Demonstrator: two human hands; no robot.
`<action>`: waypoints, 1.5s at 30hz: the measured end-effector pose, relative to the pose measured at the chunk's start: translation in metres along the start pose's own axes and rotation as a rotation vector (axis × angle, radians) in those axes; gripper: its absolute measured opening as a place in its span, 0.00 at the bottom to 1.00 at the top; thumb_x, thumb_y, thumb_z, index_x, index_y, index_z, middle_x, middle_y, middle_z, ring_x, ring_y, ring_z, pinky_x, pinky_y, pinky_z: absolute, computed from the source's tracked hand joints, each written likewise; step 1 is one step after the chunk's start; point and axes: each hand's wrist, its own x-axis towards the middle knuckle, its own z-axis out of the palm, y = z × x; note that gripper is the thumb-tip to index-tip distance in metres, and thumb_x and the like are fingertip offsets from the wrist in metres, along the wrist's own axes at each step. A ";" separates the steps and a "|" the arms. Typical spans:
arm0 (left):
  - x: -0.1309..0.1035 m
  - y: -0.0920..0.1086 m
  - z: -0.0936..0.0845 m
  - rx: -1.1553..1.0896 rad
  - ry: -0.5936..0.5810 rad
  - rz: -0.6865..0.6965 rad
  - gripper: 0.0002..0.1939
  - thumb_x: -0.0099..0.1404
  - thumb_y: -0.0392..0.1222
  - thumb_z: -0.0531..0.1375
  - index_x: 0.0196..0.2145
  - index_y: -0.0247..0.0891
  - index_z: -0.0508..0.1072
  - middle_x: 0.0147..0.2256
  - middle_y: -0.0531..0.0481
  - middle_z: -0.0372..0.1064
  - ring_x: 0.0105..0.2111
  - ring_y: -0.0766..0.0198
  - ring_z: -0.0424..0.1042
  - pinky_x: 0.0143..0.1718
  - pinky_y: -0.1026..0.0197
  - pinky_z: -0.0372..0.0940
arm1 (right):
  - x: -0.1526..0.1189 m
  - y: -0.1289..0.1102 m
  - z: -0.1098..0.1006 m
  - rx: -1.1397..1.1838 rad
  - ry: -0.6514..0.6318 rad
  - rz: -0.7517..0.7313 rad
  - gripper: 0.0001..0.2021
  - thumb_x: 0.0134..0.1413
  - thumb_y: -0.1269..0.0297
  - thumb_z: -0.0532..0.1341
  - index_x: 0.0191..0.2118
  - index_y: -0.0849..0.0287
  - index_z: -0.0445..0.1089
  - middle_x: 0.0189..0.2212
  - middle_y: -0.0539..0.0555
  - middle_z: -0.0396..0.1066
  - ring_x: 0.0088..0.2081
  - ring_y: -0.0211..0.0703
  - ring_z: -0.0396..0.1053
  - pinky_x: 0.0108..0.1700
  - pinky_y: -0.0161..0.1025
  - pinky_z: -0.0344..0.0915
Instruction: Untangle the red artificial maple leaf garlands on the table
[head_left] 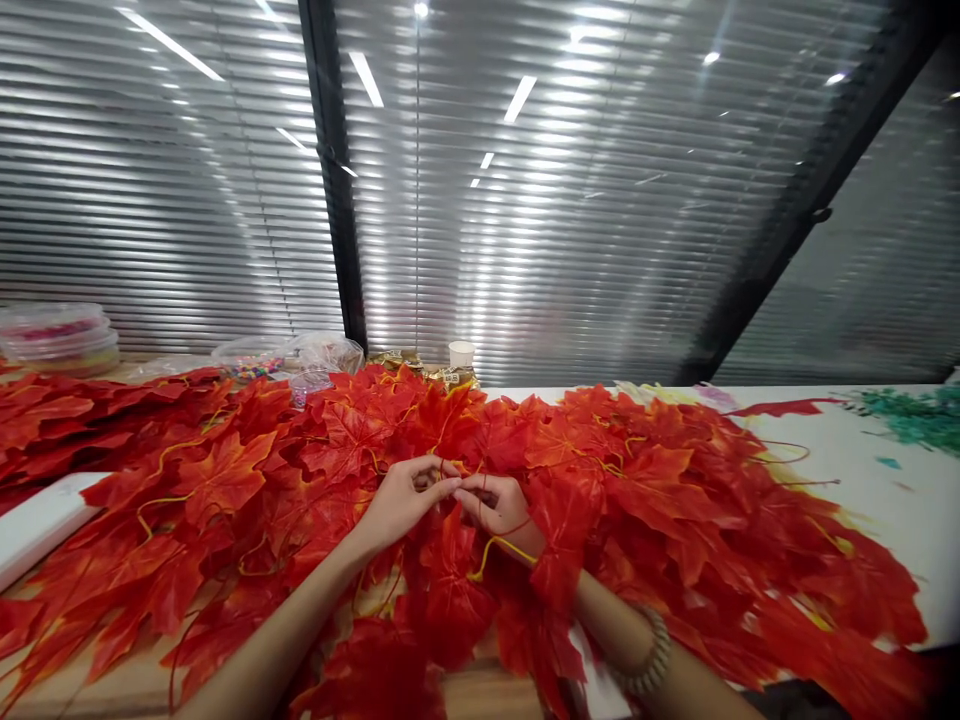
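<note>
My left hand (405,495) and my right hand (499,500) meet fingertip to fingertip above a heap of red artificial maple leaves (352,430). Both are closed in a pinch on a thin reddish vine of the leaf garland, partly hidden by the fingers. From around my hands, red leaves (454,590) hang down in front. A yellow stem (499,548) curves across beneath my right wrist, and a large leaf (566,530) drapes over that forearm.
Clear plastic tubs (60,340) and bags stand at the back left. A white paper cup (461,353) is behind the heap. Green scraps (919,415) lie on the white table (877,490) at right. A white box-like object (49,520) is at left. Window blinds rise behind.
</note>
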 end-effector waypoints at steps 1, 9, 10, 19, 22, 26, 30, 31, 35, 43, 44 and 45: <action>0.000 0.001 0.000 -0.003 -0.004 -0.001 0.10 0.56 0.44 0.61 0.31 0.33 0.73 0.29 0.49 0.70 0.29 0.64 0.68 0.34 0.63 0.63 | 0.000 -0.001 0.000 -0.020 0.002 -0.003 0.16 0.52 0.54 0.57 0.31 0.63 0.73 0.18 0.51 0.66 0.19 0.34 0.61 0.23 0.31 0.59; -0.001 0.002 0.001 0.047 -0.024 0.015 0.13 0.58 0.48 0.59 0.31 0.34 0.73 0.30 0.49 0.71 0.30 0.63 0.69 0.33 0.64 0.62 | -0.001 -0.004 -0.001 -0.073 -0.001 -0.034 0.15 0.52 0.57 0.56 0.30 0.63 0.73 0.17 0.52 0.67 0.19 0.36 0.61 0.23 0.34 0.58; -0.001 0.002 0.001 0.056 -0.025 0.014 0.13 0.58 0.48 0.59 0.31 0.34 0.73 0.30 0.49 0.71 0.30 0.63 0.68 0.33 0.65 0.62 | -0.001 -0.005 -0.001 -0.078 0.000 -0.038 0.14 0.52 0.57 0.56 0.29 0.62 0.73 0.17 0.52 0.67 0.19 0.37 0.61 0.23 0.34 0.58; -0.001 0.000 0.002 0.140 -0.048 0.020 0.15 0.60 0.49 0.57 0.31 0.34 0.73 0.27 0.49 0.70 0.27 0.64 0.67 0.30 0.65 0.60 | -0.002 -0.011 -0.003 -0.127 -0.025 -0.085 0.10 0.53 0.61 0.55 0.29 0.56 0.72 0.21 0.55 0.70 0.21 0.42 0.62 0.26 0.40 0.59; -0.001 0.000 0.002 0.166 -0.054 0.019 0.15 0.61 0.49 0.56 0.31 0.33 0.73 0.27 0.49 0.70 0.26 0.65 0.66 0.30 0.65 0.60 | -0.002 -0.011 -0.003 -0.143 -0.040 -0.089 0.10 0.53 0.61 0.55 0.27 0.56 0.71 0.21 0.55 0.69 0.21 0.42 0.62 0.26 0.40 0.58; -0.002 0.000 0.003 0.185 -0.060 0.021 0.16 0.62 0.50 0.55 0.31 0.33 0.73 0.27 0.50 0.70 0.26 0.65 0.66 0.30 0.65 0.60 | -0.003 -0.011 -0.003 -0.143 -0.049 -0.084 0.10 0.53 0.61 0.55 0.27 0.57 0.70 0.18 0.54 0.67 0.19 0.40 0.60 0.24 0.38 0.58; -0.002 0.000 0.003 0.226 -0.071 0.022 0.16 0.62 0.49 0.55 0.31 0.33 0.73 0.27 0.50 0.70 0.25 0.65 0.66 0.29 0.65 0.60 | -0.003 -0.010 -0.003 -0.176 -0.086 -0.097 0.11 0.55 0.61 0.54 0.27 0.59 0.70 0.15 0.52 0.64 0.18 0.37 0.58 0.22 0.35 0.56; -0.002 0.000 0.003 0.236 -0.074 0.026 0.16 0.62 0.49 0.54 0.31 0.33 0.73 0.27 0.50 0.70 0.25 0.65 0.66 0.29 0.65 0.60 | -0.003 -0.009 -0.003 -0.185 -0.093 -0.104 0.12 0.55 0.62 0.54 0.27 0.60 0.70 0.15 0.51 0.64 0.18 0.36 0.58 0.22 0.34 0.56; -0.002 0.000 0.003 0.291 -0.082 0.043 0.17 0.63 0.49 0.53 0.30 0.33 0.73 0.26 0.50 0.69 0.25 0.65 0.65 0.28 0.65 0.60 | -0.002 -0.008 -0.004 -0.186 -0.124 -0.131 0.13 0.54 0.61 0.54 0.27 0.63 0.71 0.20 0.52 0.68 0.21 0.35 0.60 0.25 0.32 0.57; -0.003 0.000 0.003 0.398 -0.106 0.099 0.18 0.65 0.48 0.50 0.27 0.34 0.72 0.25 0.50 0.69 0.25 0.65 0.64 0.27 0.65 0.58 | -0.004 -0.009 -0.004 -0.171 -0.156 -0.115 0.11 0.55 0.63 0.54 0.25 0.59 0.68 0.19 0.50 0.64 0.22 0.36 0.58 0.26 0.34 0.54; -0.003 0.000 0.003 0.405 -0.108 0.101 0.18 0.65 0.48 0.50 0.27 0.34 0.71 0.25 0.50 0.68 0.25 0.65 0.64 0.27 0.65 0.58 | -0.005 -0.010 -0.004 -0.171 -0.163 -0.108 0.11 0.55 0.63 0.54 0.25 0.58 0.68 0.19 0.51 0.64 0.22 0.36 0.58 0.26 0.34 0.54; -0.003 -0.001 0.003 0.410 -0.109 0.102 0.18 0.65 0.48 0.50 0.27 0.34 0.71 0.25 0.50 0.68 0.25 0.65 0.63 0.27 0.65 0.58 | -0.005 -0.011 -0.004 -0.171 -0.168 -0.102 0.11 0.55 0.63 0.54 0.25 0.57 0.67 0.19 0.51 0.64 0.22 0.37 0.58 0.26 0.35 0.54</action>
